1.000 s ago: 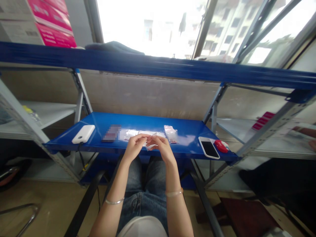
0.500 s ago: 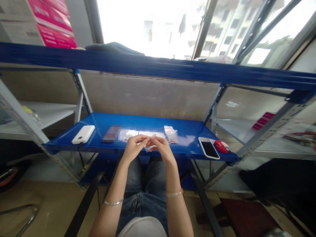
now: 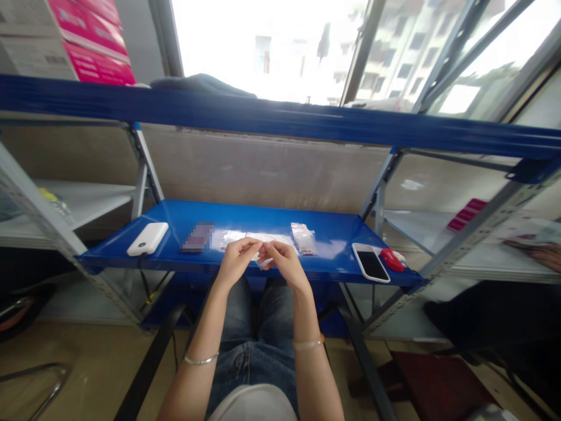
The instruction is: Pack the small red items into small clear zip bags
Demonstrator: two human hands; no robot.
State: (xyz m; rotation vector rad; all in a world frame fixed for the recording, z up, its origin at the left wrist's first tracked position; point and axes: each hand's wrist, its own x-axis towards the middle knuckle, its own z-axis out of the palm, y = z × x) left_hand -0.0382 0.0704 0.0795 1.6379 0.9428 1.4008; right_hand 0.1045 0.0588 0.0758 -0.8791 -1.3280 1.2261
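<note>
My left hand and my right hand meet over the front edge of the blue shelf, fingertips pinched together. Between them is a small clear plastic bag, mostly covered by the fingers; its contents cannot be made out. Just behind the hands, a shiny silvery-white plastic packet lies flat on the shelf. Right of it rests another clear bag with small reddish pieces at its lower end.
A white power bank with a black cable and a blurred-out item lie to the left. A white-framed phone and a red-and-white object sit at the right end. A blue beam crosses above; at far right shows another person's hand.
My fingertips have shifted slightly on the small bag, and less of it shows between them. At far right, the other person's hand has come further into view.
</note>
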